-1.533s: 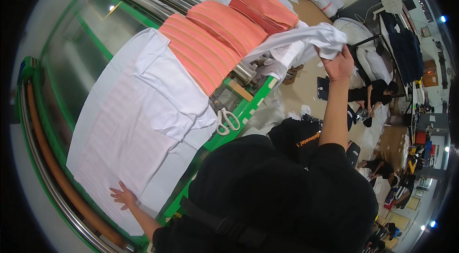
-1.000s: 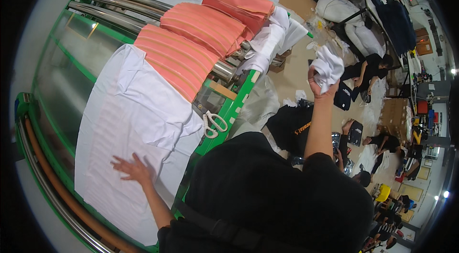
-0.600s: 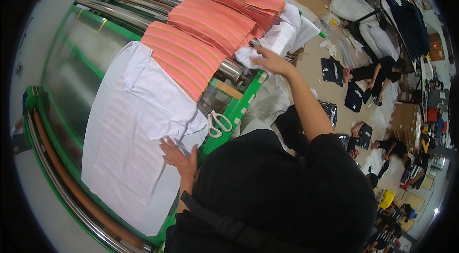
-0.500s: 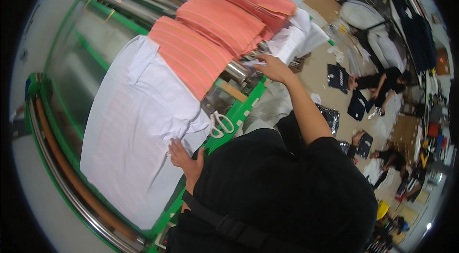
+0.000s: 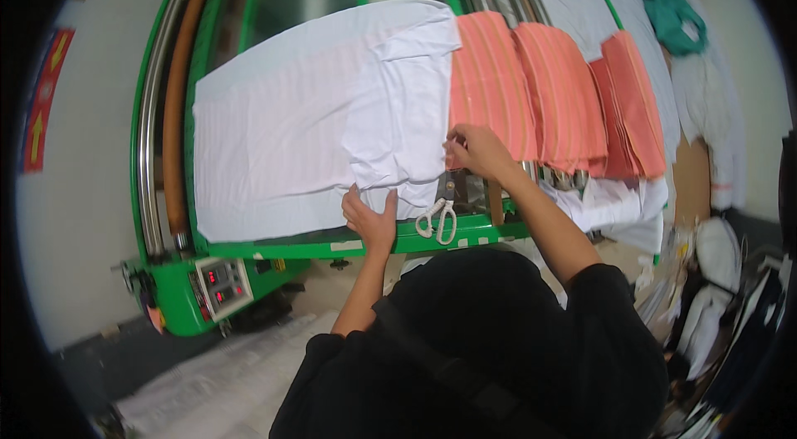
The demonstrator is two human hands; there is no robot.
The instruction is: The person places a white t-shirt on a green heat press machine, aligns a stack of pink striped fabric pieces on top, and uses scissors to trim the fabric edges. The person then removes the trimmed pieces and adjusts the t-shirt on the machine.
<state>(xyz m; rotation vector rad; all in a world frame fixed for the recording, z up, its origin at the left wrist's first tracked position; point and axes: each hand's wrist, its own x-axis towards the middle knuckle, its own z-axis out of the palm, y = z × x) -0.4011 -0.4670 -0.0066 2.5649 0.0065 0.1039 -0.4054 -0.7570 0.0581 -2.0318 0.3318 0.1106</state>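
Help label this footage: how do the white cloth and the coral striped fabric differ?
The white cloth looks nearly plain; the coral striped fabric has tan lines. The white cloth spreads wide, wrinkled; the coral striped fabric lies in narrower sections. Both rest on the green-framed machine.

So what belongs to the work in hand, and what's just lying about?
In use, it seems:
white cloth, at the left hand
orange striped fabric, by the right hand
green machine

Apparently lying about:
scissors, unheld
teal bundle, upper right
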